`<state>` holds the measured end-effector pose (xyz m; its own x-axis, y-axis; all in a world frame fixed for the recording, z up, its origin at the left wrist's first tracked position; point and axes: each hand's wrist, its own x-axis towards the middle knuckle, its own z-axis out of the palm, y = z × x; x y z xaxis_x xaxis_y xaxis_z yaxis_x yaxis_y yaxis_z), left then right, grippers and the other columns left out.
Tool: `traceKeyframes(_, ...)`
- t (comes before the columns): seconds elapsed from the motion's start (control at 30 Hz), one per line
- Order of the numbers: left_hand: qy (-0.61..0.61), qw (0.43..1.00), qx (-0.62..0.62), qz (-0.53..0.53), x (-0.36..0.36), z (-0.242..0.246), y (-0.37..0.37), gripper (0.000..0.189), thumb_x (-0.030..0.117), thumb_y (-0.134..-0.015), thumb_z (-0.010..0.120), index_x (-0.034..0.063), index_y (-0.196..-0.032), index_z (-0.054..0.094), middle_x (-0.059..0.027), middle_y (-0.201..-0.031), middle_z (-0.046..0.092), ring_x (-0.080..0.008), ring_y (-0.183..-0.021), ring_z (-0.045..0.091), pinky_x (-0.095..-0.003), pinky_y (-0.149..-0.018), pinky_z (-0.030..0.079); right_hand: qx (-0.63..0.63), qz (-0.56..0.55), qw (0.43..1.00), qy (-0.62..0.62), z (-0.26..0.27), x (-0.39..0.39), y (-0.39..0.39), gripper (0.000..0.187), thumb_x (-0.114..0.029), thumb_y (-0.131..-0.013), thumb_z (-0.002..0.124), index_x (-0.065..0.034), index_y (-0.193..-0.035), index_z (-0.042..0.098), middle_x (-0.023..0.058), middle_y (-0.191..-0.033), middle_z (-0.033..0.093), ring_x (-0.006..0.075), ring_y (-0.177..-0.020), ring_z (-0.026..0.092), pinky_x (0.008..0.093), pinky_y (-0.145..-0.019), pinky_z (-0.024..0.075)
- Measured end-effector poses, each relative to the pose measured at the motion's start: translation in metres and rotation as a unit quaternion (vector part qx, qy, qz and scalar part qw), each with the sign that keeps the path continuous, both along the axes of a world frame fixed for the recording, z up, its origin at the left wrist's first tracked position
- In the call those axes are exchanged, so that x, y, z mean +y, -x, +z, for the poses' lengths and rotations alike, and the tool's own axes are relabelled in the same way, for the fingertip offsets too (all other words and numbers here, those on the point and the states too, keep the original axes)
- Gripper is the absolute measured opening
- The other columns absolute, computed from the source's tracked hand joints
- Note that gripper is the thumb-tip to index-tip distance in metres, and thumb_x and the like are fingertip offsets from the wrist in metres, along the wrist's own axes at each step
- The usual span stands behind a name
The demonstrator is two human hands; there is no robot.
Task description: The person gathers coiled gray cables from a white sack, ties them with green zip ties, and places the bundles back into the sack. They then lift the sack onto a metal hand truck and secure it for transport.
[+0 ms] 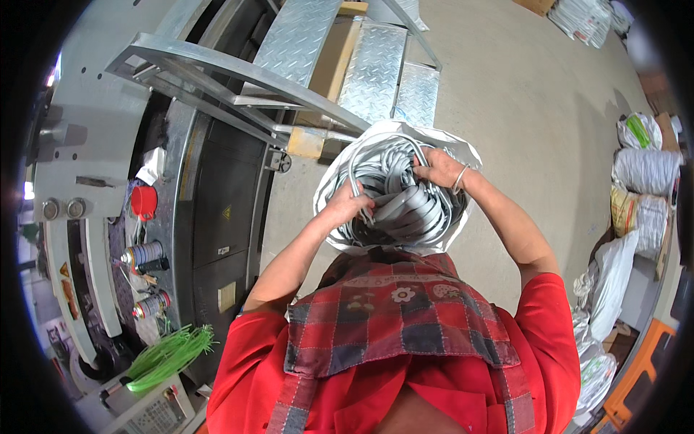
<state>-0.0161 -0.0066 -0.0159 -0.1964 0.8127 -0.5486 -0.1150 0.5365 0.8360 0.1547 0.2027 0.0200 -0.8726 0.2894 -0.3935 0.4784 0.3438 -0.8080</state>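
A white woven sack stands open in front of me, filled with coiled grey strips that look like plastic or rubber. At the sack's left side, my left hand is closed around a grey strip, whose loop arches over the coils. My right hand, with a pale band at the wrist, grips grey strips at the upper right of the bundle. Some of its fingers are hidden among the coils.
Metal tread-plate steps with a frame rise beyond the sack. Along the left runs a machine with a dark cabinet, spray cans, a red cup and green ties. Wrapped bundles line the right side.
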Motion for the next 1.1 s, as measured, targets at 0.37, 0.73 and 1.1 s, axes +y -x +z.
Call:
traceKeyframes(0.37, 0.003, 0.942, 0.324, -0.086, -0.016, -0.038, 0.008, 0.034, 0.014, -0.074, 0.059, 0.0019, -0.103, 0.048, -0.0224, -0.084, 0.061, -0.0364, -0.077, 0.061, -0.0403, -0.069, 0.049, 0.055, 0.092, 0.943, -0.316, -0.051, -0.001, 0.004, 0.031, -0.028, -0.084, 0.054, -0.0010, -0.098, 0.047, 0.0199, -0.092, 0.057, 0.0383, -0.081, 0.057, 0.0441, -0.070, 0.0463)
traceKeyframes(0.73, -0.155, 0.920, 0.349, -0.085, -0.019, -0.096, -0.028, 0.026, 0.004, -0.078, 0.044, 0.0019, -0.103, 0.051, -0.0201, -0.094, 0.057, -0.0336, -0.091, 0.055, -0.0423, -0.077, 0.044, -0.064, 0.103, 0.938, -0.323, 0.026, 0.006, 0.015, 0.030, -0.005, -0.075, 0.055, 0.0000, -0.105, 0.055, 0.0212, -0.100, 0.058, 0.0361, -0.094, 0.057, 0.0399, -0.081, 0.0468)
traceKeyframes(1.1, -0.084, 0.922, 0.376, 0.029, -0.059, -0.004, -0.030, 0.027, 0.017, -0.071, 0.063, 0.0041, -0.094, 0.057, -0.0145, -0.086, 0.060, -0.0302, -0.083, 0.060, -0.0388, -0.071, 0.047, 0.015, 0.405, 0.857, -0.318, -0.011, -0.076, 0.054, 0.056, -0.037, -0.085, 0.051, -0.0069, -0.131, 0.040, 0.0112, -0.139, 0.036, 0.0303, -0.131, 0.028, 0.0516, -0.106, 0.0163)
